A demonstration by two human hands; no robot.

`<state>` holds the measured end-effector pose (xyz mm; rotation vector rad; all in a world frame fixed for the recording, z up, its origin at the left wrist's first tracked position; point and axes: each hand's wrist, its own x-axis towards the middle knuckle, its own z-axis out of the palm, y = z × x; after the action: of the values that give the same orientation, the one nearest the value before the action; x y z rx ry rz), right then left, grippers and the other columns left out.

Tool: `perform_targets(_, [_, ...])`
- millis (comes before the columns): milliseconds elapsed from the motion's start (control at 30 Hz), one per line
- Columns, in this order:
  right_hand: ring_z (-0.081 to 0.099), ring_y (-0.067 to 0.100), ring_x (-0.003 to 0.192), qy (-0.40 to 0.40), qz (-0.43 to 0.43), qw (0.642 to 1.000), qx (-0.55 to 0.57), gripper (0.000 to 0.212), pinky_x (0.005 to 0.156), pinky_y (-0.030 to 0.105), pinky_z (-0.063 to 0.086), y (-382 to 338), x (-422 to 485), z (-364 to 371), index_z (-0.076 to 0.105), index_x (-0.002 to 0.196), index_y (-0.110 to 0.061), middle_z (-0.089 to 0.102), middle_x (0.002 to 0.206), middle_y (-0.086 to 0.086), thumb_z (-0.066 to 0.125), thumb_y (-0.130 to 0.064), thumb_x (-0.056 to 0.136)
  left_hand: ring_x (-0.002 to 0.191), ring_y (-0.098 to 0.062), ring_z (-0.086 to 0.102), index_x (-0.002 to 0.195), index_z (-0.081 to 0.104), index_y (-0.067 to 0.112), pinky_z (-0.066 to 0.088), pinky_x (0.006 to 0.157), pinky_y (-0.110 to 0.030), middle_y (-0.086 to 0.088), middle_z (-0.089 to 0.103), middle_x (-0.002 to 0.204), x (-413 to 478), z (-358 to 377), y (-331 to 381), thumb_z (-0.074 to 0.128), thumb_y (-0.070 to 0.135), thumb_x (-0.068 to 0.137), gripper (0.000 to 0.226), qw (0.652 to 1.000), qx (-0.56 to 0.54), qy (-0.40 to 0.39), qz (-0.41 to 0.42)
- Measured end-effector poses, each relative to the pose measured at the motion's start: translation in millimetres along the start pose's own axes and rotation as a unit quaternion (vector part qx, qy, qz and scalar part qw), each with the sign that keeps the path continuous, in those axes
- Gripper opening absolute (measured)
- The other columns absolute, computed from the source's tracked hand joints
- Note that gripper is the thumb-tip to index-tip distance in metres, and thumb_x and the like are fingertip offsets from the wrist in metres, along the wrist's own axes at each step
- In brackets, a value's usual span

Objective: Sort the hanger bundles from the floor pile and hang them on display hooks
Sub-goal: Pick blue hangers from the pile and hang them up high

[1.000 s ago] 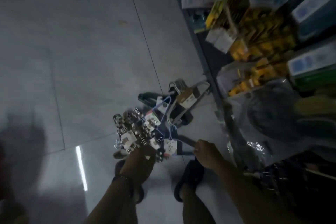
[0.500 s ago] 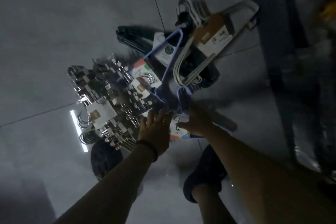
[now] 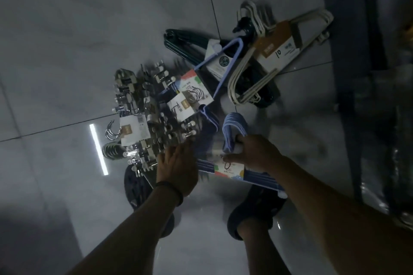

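Hanger bundles (image 3: 196, 94), floor pile: blue bundle (image 3: 234, 126) lies nearest the feet, with the right hand (image 3: 254, 155) curled round its neck just below the hooks. Beside it the left hand (image 3: 176, 166) holds nothing, fingers straight and spread at the near edge of the chrome clip-hanger bundles (image 3: 143, 118). White bundle (image 3: 279, 51) and dark green bundle (image 3: 185, 40) lie farther off on the grey tiled floor (image 3: 89, 29).

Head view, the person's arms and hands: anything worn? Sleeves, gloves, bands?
No gloves on the left hand or the right hand. The left forearm and right forearm show no sleeves up to the frame edge. A thin dark band circles the left wrist. The right wrist shows nothing worn. Rings can't be told in this dim light.
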<state>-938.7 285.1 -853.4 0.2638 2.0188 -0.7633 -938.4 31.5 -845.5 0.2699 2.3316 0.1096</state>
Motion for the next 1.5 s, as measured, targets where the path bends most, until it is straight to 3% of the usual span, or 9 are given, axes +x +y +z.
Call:
perform_targets(200, [0.059, 0.012, 0.061, 0.115, -0.031, 0.989, -0.085, 0.055, 0.052, 0.026, 0.039, -16, -56, -84, 0.065, 0.074, -0.024, 0.059, 0.063, -0.003, 0.075, -0.077, 0.069, 0.139, -0.03, 0.041, 0.127, 0.063, 0.034, 0.034, 0.115, -0.049, 0.003, 0.053, 0.148, -13, -15, -22, 0.052, 0.049, 0.101, 0.032, 0.984, -0.11, -0.094, -0.108])
perform_targets(333, [0.066, -0.005, 0.062, 0.08, -0.014, 0.991, 0.104, 0.027, 0.056, 0.016, 0.049, -45, -94, -153, 0.076, 0.082, -0.024, 0.07, 0.066, -0.021, 0.09, -0.046, 0.073, 0.141, -0.032, 0.043, 0.136, 0.061, 0.032, 0.032, 0.118, -0.054, 0.002, 0.054, 0.146, -9, -28, -5, 0.037, 0.068, 0.097, 0.058, 0.959, -0.231, -0.076, -0.148])
perform_targets(467, [0.076, 0.008, 0.087, 0.102, -0.043, 0.962, 0.252, 0.017, 0.083, 0.037, 0.057, -65, -96, -169, 0.081, 0.097, -0.028, 0.08, 0.093, -0.008, 0.083, -0.037, 0.083, 0.122, -0.029, 0.067, 0.132, 0.066, 0.025, 0.05, 0.108, -0.058, -0.006, 0.071, 0.133, -11, -62, 19, 0.031, 0.092, 0.085, 0.089, 0.698, -0.686, -0.061, -0.194])
perform_targets(600, [0.069, 0.009, 0.058, 0.125, 0.0, 0.907, 0.403, 0.015, 0.047, 0.016, 0.045, -95, -77, -136, 0.075, 0.095, -0.011, 0.077, 0.078, 0.002, 0.072, -0.025, 0.095, 0.126, -0.035, 0.066, 0.138, 0.061, 0.023, 0.047, 0.109, -0.055, -0.009, 0.069, 0.137, -12, -87, 29, 0.03, 0.096, 0.077, 0.099, 0.514, -0.836, -0.126, -0.144])
perform_targets(800, [0.067, 0.024, 0.062, 0.106, -0.003, 0.904, 0.413, 0.033, 0.063, 0.043, 0.053, -125, -37, -59, 0.076, 0.093, -0.021, 0.075, 0.086, 0.011, 0.076, -0.054, 0.088, 0.11, -0.038, 0.067, 0.126, 0.069, 0.023, 0.059, 0.092, -0.056, -0.016, 0.068, 0.133, 0, -94, 11, 0.08, 0.055, 0.081, 0.056, 0.579, -0.801, -0.024, -0.151])
perform_targets(1000, [0.074, 0.022, 0.097, -0.017, 0.079, 0.884, 0.461, 0.041, 0.087, 0.042, 0.056, -121, -8, -27, 0.076, 0.114, -0.028, 0.079, 0.103, -0.001, 0.053, -0.06, 0.1, 0.099, -0.033, 0.073, 0.131, 0.066, 0.022, 0.061, 0.075, -0.044, -0.014, 0.072, 0.126, -8, -97, -52, 0.073, 0.051, 0.091, 0.049, 0.571, -0.803, 0.039, -0.167])
perform_targets(1167, [0.058, 0.028, 0.069, 0.097, 0.206, 0.92, 0.32, 0.03, 0.068, 0.039, 0.044, -101, 41, -12, 0.064, 0.08, -0.007, 0.062, 0.081, 0.017, 0.065, -0.031, 0.098, 0.101, -0.027, 0.077, 0.131, 0.064, 0.02, 0.065, 0.082, -0.053, -0.008, 0.073, 0.123, -13, -107, -94, 0.067, 0.035, 0.098, 0.036, 0.61, -0.771, 0.067, -0.171])
perform_targets(1300, [0.064, 0.03, 0.093, 0.13, 0.194, 0.909, 0.346, 0.036, 0.077, 0.037, 0.044, -110, 94, -7, 0.067, 0.107, -0.005, 0.068, 0.112, 0.014, 0.072, -0.037, 0.093, 0.096, -0.024, 0.074, 0.119, 0.065, 0.022, 0.063, 0.061, -0.028, -0.003, 0.07, 0.116, -17, -108, -113, 0.063, 0.025, 0.099, 0.021, 0.643, -0.747, 0.072, -0.154])
perform_targets(1500, [0.063, 0.021, 0.059, 0.106, 0.203, 0.827, 0.513, 0.045, 0.069, 0.038, 0.05, -94, 156, 13, 0.073, 0.096, -0.018, 0.065, 0.065, 0.0, 0.083, -0.055, 0.074, 0.095, -0.018, 0.075, 0.126, 0.064, 0.019, 0.063, 0.064, -0.027, -0.002, 0.071, 0.117, -12, -83, -138, 0.056, 0.024, 0.102, 0.026, 0.651, -0.744, 0.058, -0.136])
